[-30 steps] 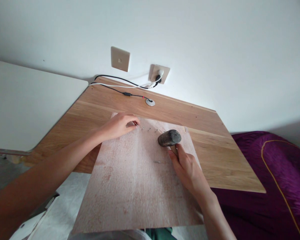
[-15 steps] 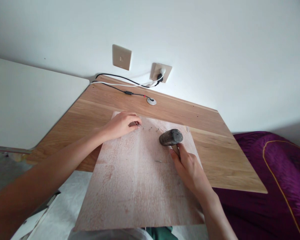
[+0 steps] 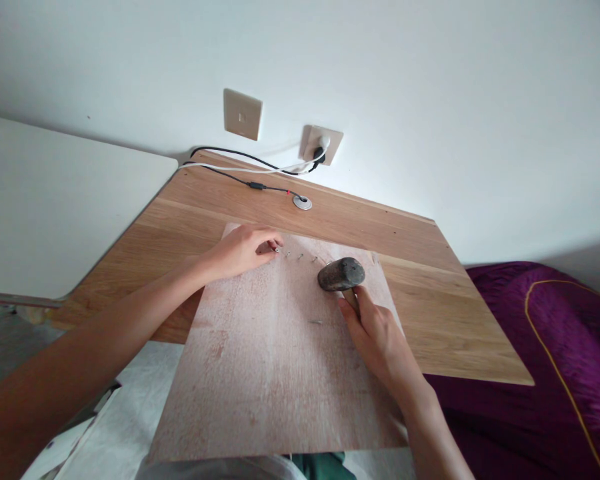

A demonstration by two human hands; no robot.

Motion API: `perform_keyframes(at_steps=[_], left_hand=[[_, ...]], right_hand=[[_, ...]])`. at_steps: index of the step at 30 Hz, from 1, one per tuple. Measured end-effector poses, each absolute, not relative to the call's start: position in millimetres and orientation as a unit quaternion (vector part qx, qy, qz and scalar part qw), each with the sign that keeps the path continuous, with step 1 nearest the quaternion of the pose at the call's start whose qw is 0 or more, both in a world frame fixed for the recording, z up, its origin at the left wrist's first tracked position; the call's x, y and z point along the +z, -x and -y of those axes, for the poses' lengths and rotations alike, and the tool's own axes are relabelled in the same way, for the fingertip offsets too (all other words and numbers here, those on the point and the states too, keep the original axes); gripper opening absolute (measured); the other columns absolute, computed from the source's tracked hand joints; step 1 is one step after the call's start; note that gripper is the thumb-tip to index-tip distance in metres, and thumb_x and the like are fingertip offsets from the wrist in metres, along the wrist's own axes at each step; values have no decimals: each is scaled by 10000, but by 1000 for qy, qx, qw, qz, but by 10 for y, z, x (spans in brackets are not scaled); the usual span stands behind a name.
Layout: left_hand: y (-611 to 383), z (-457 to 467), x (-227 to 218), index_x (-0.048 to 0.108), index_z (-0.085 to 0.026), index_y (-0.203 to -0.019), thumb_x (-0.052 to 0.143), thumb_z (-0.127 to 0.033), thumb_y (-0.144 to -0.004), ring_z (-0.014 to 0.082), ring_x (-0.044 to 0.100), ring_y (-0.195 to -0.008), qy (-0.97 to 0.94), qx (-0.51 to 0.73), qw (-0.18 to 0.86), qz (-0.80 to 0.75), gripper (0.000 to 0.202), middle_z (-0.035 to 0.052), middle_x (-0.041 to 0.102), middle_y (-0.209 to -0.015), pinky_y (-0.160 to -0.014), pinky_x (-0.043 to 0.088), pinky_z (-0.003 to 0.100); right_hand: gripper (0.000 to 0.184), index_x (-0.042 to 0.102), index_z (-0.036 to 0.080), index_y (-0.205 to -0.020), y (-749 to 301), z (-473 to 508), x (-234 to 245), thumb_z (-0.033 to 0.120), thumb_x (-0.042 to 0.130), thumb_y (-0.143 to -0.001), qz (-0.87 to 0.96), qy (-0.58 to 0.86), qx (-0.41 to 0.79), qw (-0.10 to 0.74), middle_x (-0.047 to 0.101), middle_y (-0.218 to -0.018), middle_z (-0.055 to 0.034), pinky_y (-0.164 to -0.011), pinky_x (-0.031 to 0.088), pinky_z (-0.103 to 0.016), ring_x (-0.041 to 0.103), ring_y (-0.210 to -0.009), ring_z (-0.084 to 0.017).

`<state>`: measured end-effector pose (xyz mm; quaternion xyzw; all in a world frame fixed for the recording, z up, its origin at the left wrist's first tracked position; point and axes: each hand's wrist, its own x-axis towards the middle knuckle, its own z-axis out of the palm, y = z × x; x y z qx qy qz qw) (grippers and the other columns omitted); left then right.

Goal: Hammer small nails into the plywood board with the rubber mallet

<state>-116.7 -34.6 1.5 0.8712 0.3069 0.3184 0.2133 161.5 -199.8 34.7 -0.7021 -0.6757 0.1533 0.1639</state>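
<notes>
A pale, worn wooden board [image 3: 260,373] lies on the wooden desk, its near end reaching past the desk's front edge. Near the board's far edge, my left hand [image 3: 243,252] pinches a small nail [image 3: 277,250] between thumb and fingers. To the right of that, several nails [image 3: 301,257] stand in a row in the wood. My right hand [image 3: 380,333] grips the short handle of a mallet [image 3: 341,274], whose dark, rounded head is held over the right part of the board. A loose nail [image 3: 316,322] lies flat nearer the middle.
Beyond the board, black and white cables [image 3: 250,167] run across the desk [image 3: 460,327] to a wall socket [image 3: 325,143]. A round cable grommet [image 3: 303,202] is set in the desktop. A white panel [image 3: 70,200] stands left; purple fabric [image 3: 555,333] lies right.
Almost nothing differs. The nail in my left fingers shows slightly more upright, and the mallet stays in place over the board.
</notes>
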Motion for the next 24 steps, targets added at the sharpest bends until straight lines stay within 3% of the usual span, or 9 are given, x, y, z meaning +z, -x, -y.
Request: perform_keyframes(at_steps=[12, 24], left_hand=[[1176, 348, 19, 750, -199, -948, 763, -209, -912, 184, 701, -873, -869, 324, 214, -306, 39, 30, 763, -946, -809, 498, 300], [1178, 335, 20, 725, -192, -890, 803, -225, -901, 161, 672, -831, -871, 326, 203, -307, 86, 12, 718, -910, -761, 477, 282]], right_hand=[[388, 577, 178, -1174, -1611, 1987, 370, 478, 369, -1043, 673, 705, 159, 161, 748, -807, -136, -633, 390, -347, 742, -738, -338], [367, 585, 187, -1149, -1607, 1994, 366, 465, 373, -1038, 672, 706, 157, 158, 748, -797, -129, -635, 399, -345, 741, -733, -335]])
